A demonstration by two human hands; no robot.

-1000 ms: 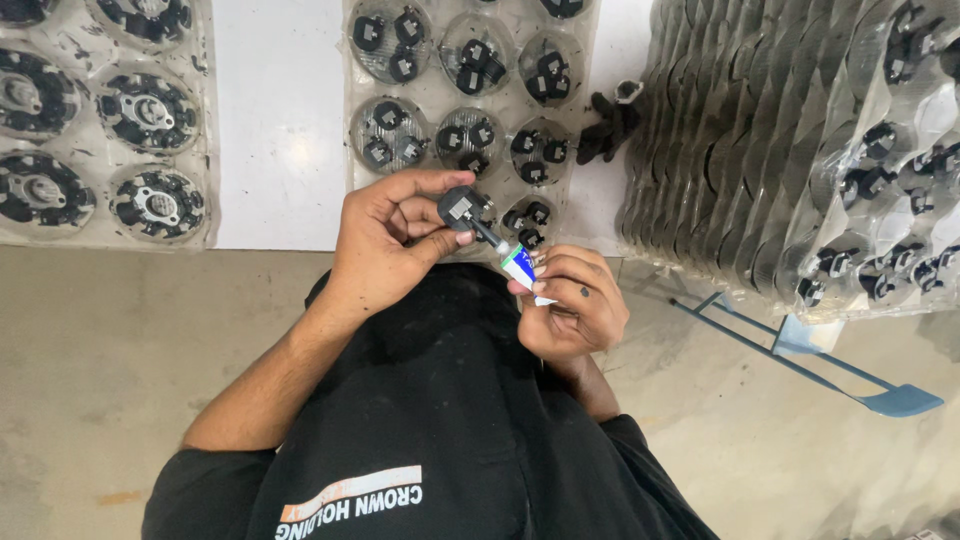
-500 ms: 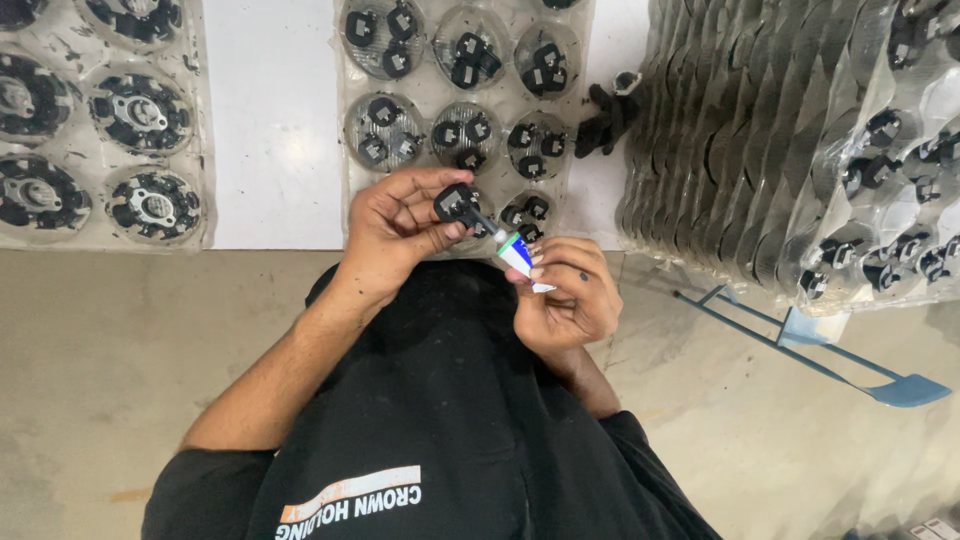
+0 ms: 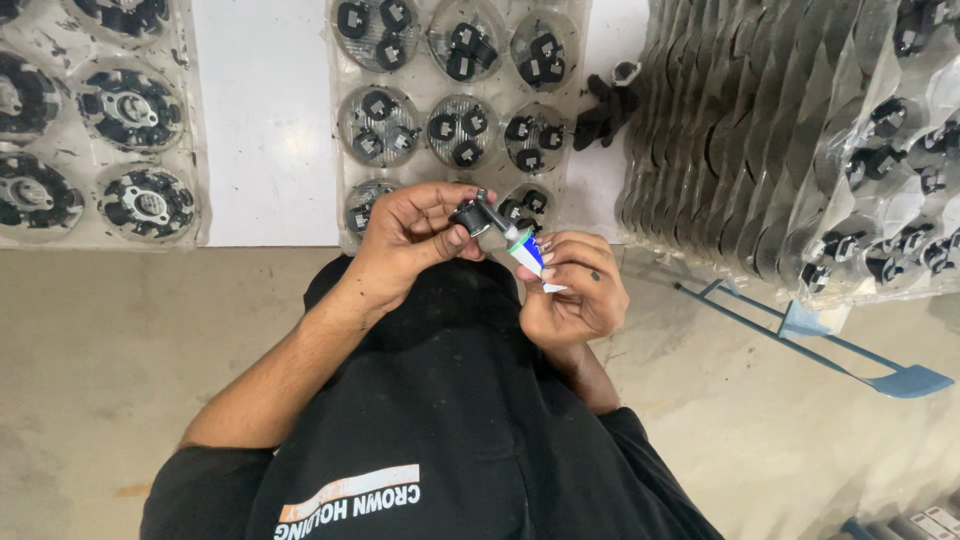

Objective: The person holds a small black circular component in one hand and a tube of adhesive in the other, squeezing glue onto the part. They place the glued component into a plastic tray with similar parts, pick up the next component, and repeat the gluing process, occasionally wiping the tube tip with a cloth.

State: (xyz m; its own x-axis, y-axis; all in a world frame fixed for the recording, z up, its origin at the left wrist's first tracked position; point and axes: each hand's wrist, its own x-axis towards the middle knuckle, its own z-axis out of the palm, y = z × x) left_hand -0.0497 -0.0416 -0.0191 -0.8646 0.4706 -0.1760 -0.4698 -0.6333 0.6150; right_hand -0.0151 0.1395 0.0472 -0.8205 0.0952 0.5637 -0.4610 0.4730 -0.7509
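My left hand (image 3: pixel 405 240) grips a small black round part (image 3: pixel 468 216) between thumb and fingers, held just above the near edge of a clear tray. My right hand (image 3: pixel 578 295) pinches a small white, blue and green tube (image 3: pixel 528 255). The tube's dark nozzle points up and left and touches the black part. Both hands are close together over my black shirt (image 3: pixel 450 420).
The clear plastic tray (image 3: pixel 345 150) has round cells with several small black parts. Another tray (image 3: pixel 195 140) at the left holds larger black round pieces. Stacked trays (image 3: pixel 740 150) lean at the right. A blue metal frame (image 3: pixel 800 322) lies on the concrete floor.
Both hands stay together with the tube's nozzle at the part. They have shifted only slightly in view.
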